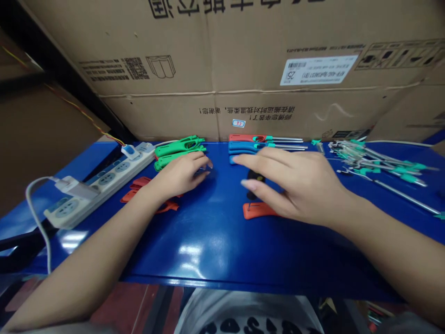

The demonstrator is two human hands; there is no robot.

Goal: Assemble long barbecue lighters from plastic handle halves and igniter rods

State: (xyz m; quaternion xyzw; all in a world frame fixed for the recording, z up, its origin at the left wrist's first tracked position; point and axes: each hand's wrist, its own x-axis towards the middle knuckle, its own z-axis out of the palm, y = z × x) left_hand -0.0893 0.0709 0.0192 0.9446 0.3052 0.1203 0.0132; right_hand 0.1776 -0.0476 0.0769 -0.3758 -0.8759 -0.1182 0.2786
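- Head view, right hand (295,183): reaches in over the table (215,236); thumb and index finger are spread, tips apart and pointing left.
- Black tool (255,177), looks like a screwdriver: sits between that thumb and index finger, partly hidden by the thumb. Cannot tell if any finger grips it.
- Tool axis: roughly upright, thin shaft coming down at the left end of the orange-red casing (257,210); exact contact is too blurred to tell.
- Orange-red casing: flat on the table, just below the right thumb, on the wearer's side of it. Long axis runs left to right; left end shows, right end is hidden under the hand.
- Right hand is clearly nearer; left hand is well apart, off to the left.
- Left hand (184,172): fingers curled, thumb and index tips slightly apart, nothing clear between them. Green casings (177,146) lie just beyond it, red casings (134,189) under its wrist.
- Beyond the right index finger: lighters with metal tubes (266,139), axes also left to right.
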